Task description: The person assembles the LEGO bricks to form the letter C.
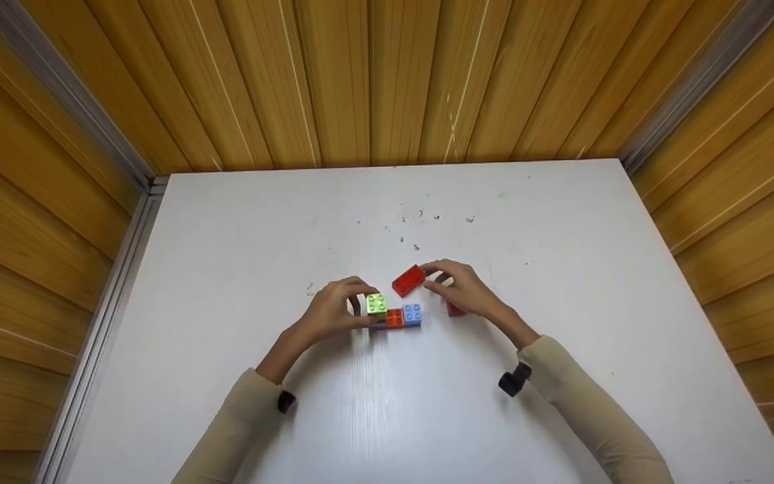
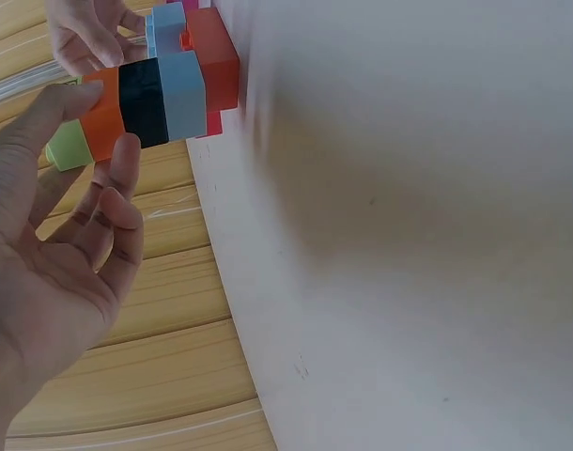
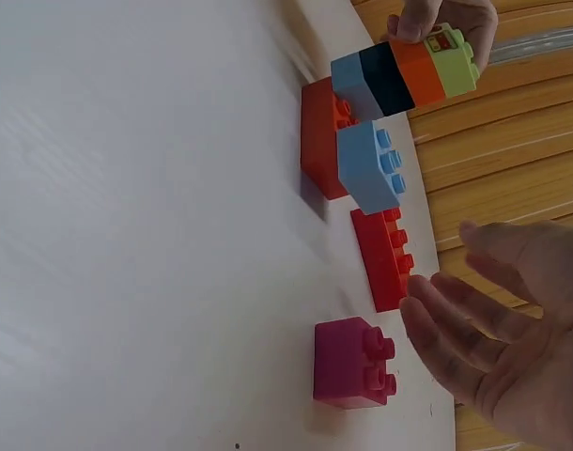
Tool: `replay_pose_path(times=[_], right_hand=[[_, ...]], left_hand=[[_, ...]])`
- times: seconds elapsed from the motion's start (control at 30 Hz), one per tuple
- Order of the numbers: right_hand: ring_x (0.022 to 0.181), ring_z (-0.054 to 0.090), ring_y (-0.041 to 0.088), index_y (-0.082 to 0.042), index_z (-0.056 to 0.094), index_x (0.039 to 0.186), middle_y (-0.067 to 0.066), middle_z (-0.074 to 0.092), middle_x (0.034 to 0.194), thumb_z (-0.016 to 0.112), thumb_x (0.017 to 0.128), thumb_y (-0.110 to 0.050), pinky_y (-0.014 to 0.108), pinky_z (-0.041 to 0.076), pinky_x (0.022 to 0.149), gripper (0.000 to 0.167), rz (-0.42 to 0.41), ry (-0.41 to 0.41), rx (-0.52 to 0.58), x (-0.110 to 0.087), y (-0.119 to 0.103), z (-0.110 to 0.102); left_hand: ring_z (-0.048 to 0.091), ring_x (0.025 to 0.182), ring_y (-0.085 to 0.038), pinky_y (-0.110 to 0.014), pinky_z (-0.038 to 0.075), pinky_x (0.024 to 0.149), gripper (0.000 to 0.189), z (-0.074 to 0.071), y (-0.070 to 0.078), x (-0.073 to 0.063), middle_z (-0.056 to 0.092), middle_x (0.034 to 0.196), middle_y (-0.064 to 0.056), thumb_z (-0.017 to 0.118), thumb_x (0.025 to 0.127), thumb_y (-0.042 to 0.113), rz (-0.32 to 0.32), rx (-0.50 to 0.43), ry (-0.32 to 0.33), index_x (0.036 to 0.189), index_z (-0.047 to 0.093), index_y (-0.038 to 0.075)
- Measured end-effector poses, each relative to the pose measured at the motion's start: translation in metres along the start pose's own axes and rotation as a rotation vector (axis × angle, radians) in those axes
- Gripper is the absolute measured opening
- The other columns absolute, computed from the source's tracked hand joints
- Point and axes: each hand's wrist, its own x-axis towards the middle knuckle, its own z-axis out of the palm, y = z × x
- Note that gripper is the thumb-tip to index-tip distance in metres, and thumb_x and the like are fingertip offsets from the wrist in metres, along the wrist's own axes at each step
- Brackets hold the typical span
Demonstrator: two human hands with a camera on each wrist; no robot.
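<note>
My left hand [image 1: 333,312] pinches a stack of toy building bricks, its thumb and fingers on opposite sides of the upper part. From the top, the stack runs lime green [image 1: 376,304], orange [image 2: 102,115], black [image 2: 142,103] and light blue [image 2: 183,94]. It stands at one end of a red base brick [image 3: 321,141], whose other end bears a second light blue brick [image 3: 364,167]. Fingers extended and slightly bent, my right hand [image 1: 464,289] has its fingertips right at the end of a loose flat red brick [image 1: 408,280]. A magenta brick [image 3: 348,365] sits beside it, partly hidden in the head view.
A white table [image 1: 239,228] with small dark marks lies under everything. Wood-patterned panels [image 1: 400,81] rise behind it and on both sides, with metal posts [image 1: 84,94] at the corners. Black wrist devices [image 1: 513,380] sit at both sleeves.
</note>
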Motion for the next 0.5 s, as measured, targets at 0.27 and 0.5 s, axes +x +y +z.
replay_pose_path(times=[0.27, 0.5], right_hand=[[0.136, 0.049, 0.043, 0.000, 0.060, 0.138, 0.022, 0.060, 0.142, 0.064, 0.099, -0.010, 0.059, 0.036, 0.115, 0.040, -0.099, -0.028, -0.112, 0.023, 0.008, 0.011], [0.138, 0.045, 0.046, 0.000, 0.055, 0.144, 0.026, 0.051, 0.148, 0.061, 0.096, 0.002, 0.060, 0.034, 0.116, 0.048, -0.134, -0.111, -0.222, 0.025, 0.021, 0.019]], left_hand=[[0.067, 0.076, -0.019, -0.022, 0.048, 0.067, 0.041, -0.002, -0.003, 0.000, 0.073, 0.107, -0.008, 0.087, 0.080, 0.018, -0.011, -0.034, -0.014, 0.117, 0.076, 0.005], [0.064, 0.076, -0.013, -0.023, 0.048, 0.068, 0.042, 0.007, -0.006, -0.002, 0.071, 0.109, -0.006, 0.085, 0.081, 0.017, -0.016, -0.020, 0.011, 0.121, 0.074, 0.008]])
